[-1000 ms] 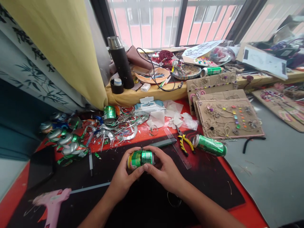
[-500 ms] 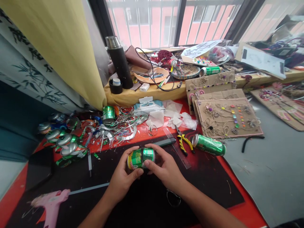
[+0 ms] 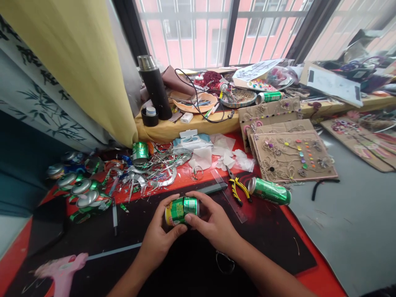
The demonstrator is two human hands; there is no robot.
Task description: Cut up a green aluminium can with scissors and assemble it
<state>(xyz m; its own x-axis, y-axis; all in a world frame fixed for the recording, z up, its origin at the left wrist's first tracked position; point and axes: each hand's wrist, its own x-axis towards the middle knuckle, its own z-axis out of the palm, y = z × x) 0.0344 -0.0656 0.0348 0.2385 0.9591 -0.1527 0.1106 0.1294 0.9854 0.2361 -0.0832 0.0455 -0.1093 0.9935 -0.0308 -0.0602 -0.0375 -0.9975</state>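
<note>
From here, the person at the red worktop [image 3: 318, 278] has a green drink can [image 3: 182, 210] lying sideways between both hands, just above the black cutting mat [image 3: 269, 247] toward the worktop's front edge. The left hand [image 3: 157, 233] cups one end, its fingers [image 3: 173, 233] curled closely around the can, while the right hand [image 3: 210, 218] wraps the other end, its fingers [image 3: 193, 220] closed against the side. Just to the right, yellow-handled pliers [image 3: 238, 190] lie beside a clear plastic ruler [image 3: 227, 197], with a second green can [image 3: 269, 191] on its side next to them. Toward the left edge, shiny aluminium strips [image 3: 157, 171] spread beside a heap of cut cans [image 3: 86, 194], and a pink glue gun [image 3: 62, 270] lies at the front left corner.
</note>
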